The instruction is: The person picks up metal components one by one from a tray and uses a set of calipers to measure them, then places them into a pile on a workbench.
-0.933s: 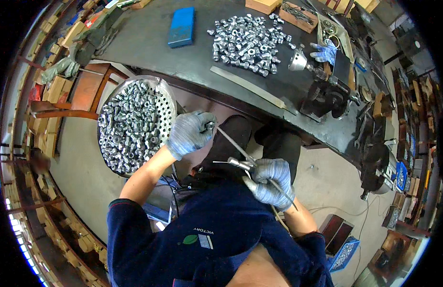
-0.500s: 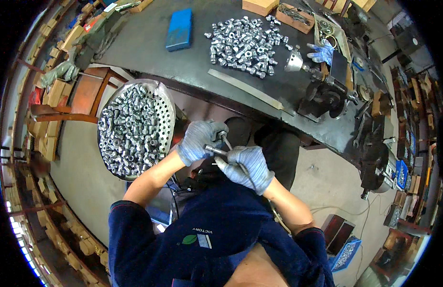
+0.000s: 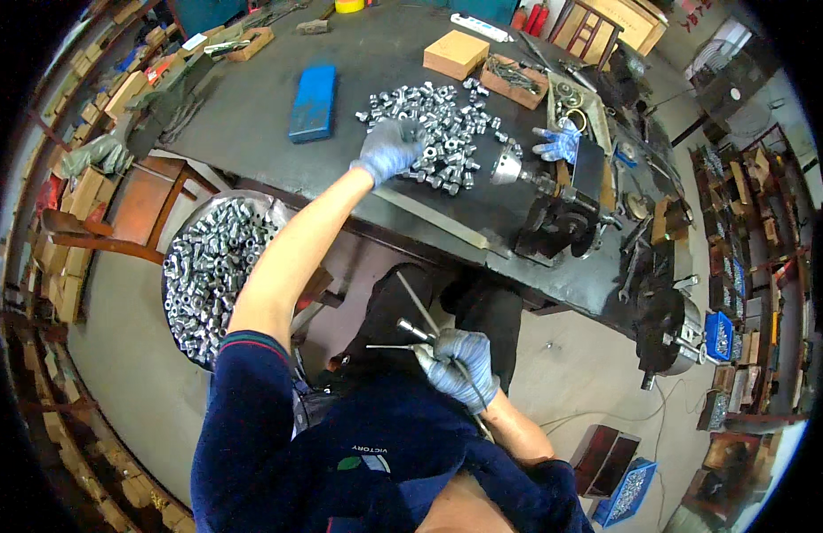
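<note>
My left hand (image 3: 392, 149), in a grey-blue glove, reaches over the left edge of a pile of shiny metal pipe fittings (image 3: 447, 120) on the dark workbench. Its fingers point into the pile and are mostly hidden, so what they hold is unclear. In front of my lap, my right hand (image 3: 462, 366), gloved alike, is closed round slim metal rods (image 3: 418, 302). One long rod slants up and away from the fist. A short one with a thick cylindrical end and a thin, pale one stick out to the left.
A perforated metal basin (image 3: 267, 209) heaped with fittings stands left, below the bench edge, partly behind my left forearm. On the bench lie a blue box (image 3: 314, 105), a flat metal bar (image 3: 429, 216), a vise-like fixture (image 3: 563, 222) and a blue glove (image 3: 558, 140). A wooden chair (image 3: 136, 209) stands far left.
My left hand has left the rod by my right hand and moved up to the fittings pile. A fitting seen at the rod's end is gone from there. The view has shifted.
</note>
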Demonstrator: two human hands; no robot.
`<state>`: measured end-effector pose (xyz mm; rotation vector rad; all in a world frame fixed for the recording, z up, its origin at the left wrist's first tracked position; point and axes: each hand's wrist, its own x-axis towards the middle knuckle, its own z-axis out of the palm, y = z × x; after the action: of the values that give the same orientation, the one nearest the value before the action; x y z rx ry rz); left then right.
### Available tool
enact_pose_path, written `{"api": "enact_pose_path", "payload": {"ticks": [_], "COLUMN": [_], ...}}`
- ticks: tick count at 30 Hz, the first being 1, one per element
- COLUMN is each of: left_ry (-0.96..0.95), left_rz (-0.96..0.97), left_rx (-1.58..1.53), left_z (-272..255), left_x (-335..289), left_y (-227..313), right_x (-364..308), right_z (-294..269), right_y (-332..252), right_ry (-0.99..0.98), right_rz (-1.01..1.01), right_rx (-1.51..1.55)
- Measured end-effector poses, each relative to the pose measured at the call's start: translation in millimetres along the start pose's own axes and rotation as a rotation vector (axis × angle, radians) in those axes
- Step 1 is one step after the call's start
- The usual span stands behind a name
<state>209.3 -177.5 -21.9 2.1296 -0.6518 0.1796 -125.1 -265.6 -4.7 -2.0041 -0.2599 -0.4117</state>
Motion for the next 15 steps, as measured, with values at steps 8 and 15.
{"api": "enact_pose_path", "payload": {"ticks": [8, 15], "left_ry": [-0.224, -0.666], "left_rz": [-0.025, -0.05], "left_rx": [-0.062, 0.693], "left_z": [-79.4, -192.8], "left_x": [-43.9, -214.5], "left_y": [28.9, -8.8], "right_x": [-6.9, -7.6], "right_z": [-9.0, 7.2], "right_y": [1.7, 9.5], "right_ry": [0.013, -0.031], "right_rz": [0.054, 0.038], "right_rx": [-0.117, 0.003]}}
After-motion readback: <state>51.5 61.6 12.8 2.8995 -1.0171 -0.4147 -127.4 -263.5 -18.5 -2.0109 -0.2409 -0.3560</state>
